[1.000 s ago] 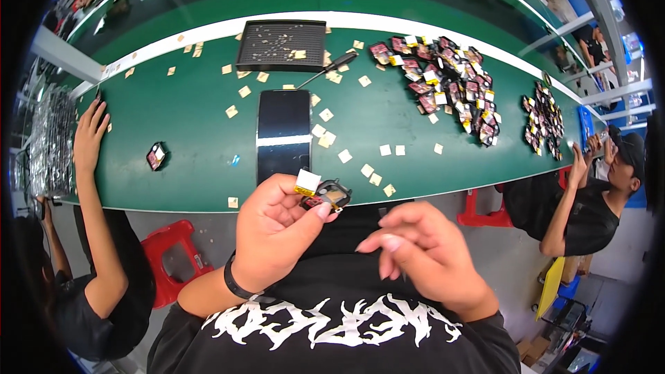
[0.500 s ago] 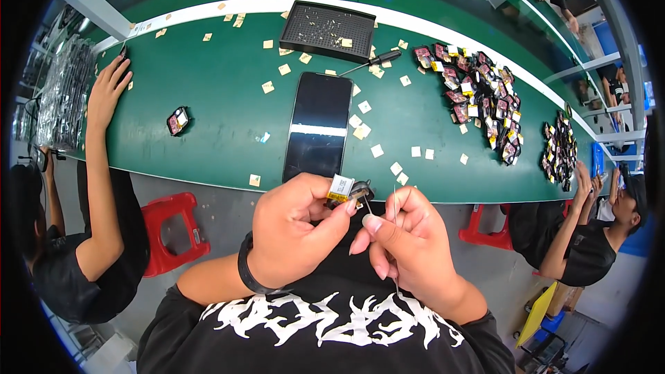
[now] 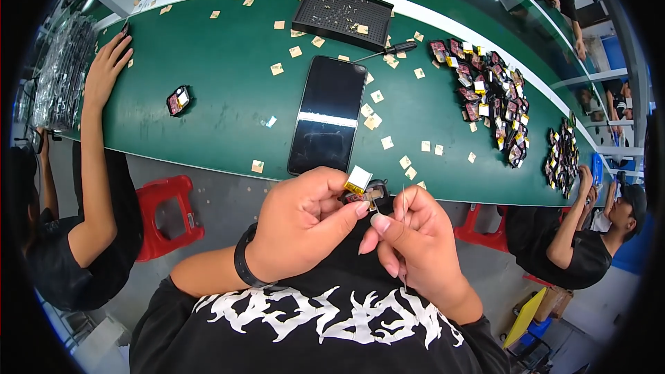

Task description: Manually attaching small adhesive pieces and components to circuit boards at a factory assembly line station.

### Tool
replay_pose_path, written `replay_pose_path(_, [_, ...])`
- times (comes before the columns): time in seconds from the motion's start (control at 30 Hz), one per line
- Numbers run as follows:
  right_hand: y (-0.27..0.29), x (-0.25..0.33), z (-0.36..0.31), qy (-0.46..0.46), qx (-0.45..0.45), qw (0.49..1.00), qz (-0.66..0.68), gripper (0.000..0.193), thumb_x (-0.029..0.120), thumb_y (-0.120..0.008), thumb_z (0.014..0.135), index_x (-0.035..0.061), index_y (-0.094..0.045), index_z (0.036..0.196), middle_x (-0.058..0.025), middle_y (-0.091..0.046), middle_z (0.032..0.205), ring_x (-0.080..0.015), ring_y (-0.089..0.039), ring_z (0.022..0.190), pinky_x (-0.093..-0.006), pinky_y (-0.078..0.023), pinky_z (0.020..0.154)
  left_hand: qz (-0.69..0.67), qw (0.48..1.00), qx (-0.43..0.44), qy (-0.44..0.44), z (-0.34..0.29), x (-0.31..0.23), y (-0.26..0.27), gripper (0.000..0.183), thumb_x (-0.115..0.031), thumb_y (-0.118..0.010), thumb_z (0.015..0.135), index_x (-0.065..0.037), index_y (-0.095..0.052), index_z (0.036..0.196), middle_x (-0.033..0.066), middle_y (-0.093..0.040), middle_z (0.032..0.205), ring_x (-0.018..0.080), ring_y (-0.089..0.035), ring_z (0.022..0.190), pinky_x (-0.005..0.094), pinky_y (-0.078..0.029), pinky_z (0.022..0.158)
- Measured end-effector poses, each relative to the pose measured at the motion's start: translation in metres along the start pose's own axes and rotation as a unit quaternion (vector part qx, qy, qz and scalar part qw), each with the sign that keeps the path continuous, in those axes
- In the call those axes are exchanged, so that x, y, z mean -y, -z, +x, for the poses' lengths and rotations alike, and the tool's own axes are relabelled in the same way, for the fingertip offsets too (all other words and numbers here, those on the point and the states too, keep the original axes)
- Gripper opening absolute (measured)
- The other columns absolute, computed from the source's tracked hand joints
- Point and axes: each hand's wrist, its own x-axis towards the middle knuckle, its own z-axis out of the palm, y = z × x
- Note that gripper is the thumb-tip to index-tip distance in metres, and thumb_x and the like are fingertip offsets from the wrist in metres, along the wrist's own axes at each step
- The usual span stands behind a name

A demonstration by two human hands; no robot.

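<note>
At the near edge of the tabletop [image 3: 228, 118], the left hand's grip [image 3: 294, 232] is closed around a black housing [image 3: 378, 190] and a white-and-yellow cell [image 3: 358, 179]. The right hand's grip [image 3: 424, 242], just beside it, pinches a thin metal tool [image 3: 404, 198]. Beyond the housing, a dark-screened phone [image 3: 329, 107] extends from the near edge. Toward the far edge lie a screwdriver [image 3: 402, 48] and a black tray [image 3: 339, 14]; two piles of similar housings [image 3: 481, 93] lie toward the right end.
</note>
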Motion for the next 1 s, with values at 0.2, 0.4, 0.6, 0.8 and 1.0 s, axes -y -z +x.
replay_pose_path(0.2, [-0.001,-0.013,-0.002,0.042,-0.014,0.999,0.024,0.020,-0.002,-0.057,0.100,0.0080,-0.040,0.095,-0.0217,-0.067,0.078,-0.0076,-0.050,0.044,-0.0203,-0.037,0.040,-0.021,1.000,0.003,-0.001,-0.003,0.006,0.004,0.016,0.007,-0.063,0.095,0.006,-0.058,0.110,0.0145,-0.069,0.112,0.0150,-0.067,0.101,0.0311,-0.055,0.089])
replay_pose_path(0.4, [-0.001,-0.016,-0.003,0.077,-0.018,0.995,-0.057,0.022,-0.005,-0.058,0.098,0.0059,-0.039,0.095,-0.0144,-0.063,0.079,-0.0071,-0.055,0.054,-0.0200,-0.040,0.043,-0.101,0.994,-0.013,0.035,0.000,0.005,0.005,0.013,0.002,-0.064,0.097,0.006,-0.058,0.108,0.0086,-0.067,0.105,0.0103,-0.066,0.095,0.0257,-0.056,0.081])
replay_pose_path(0.6, [0.007,-0.023,-0.005,0.169,-0.002,0.977,-0.131,0.026,-0.007,-0.064,0.095,0.0044,-0.042,0.099,-0.0068,-0.060,0.079,-0.0058,-0.058,0.066,-0.0188,-0.040,0.049,-0.147,0.986,0.011,0.081,-0.002,0.000,0.010,0.018,0.001,-0.063,0.097,0.005,-0.059,0.114,0.0082,-0.067,0.107,0.0108,-0.066,0.097,0.0293,-0.059,0.086])
replay_pose_path(0.8, [0.008,0.016,0.002,0.257,-0.031,0.893,-0.367,0.035,-0.001,-0.079,0.083,-0.0020,-0.063,0.114,-0.0023,-0.059,0.072,-0.0025,-0.047,0.060,-0.0207,-0.036,0.053,-0.022,0.998,0.020,0.063,-0.006,0.001,0.008,0.035,-0.001,-0.060,0.100,0.005,-0.058,0.134,0.0116,-0.067,0.121,0.0126,-0.066,0.099,0.0268,-0.058,0.082])
replay_pose_path(1.0, [0.002,0.018,0.027,0.285,-0.020,0.869,-0.404,0.019,0.001,-0.081,0.081,0.0002,-0.072,0.098,-0.0046,-0.067,0.075,-0.0081,-0.056,0.058,-0.0225,-0.043,0.053,0.220,0.973,0.062,0.018,-0.005,-0.013,0.012,0.033,-0.002,-0.059,0.101,0.004,-0.062,0.133,0.0117,-0.069,0.116,0.0123,-0.068,0.093,0.0245,-0.058,0.075])
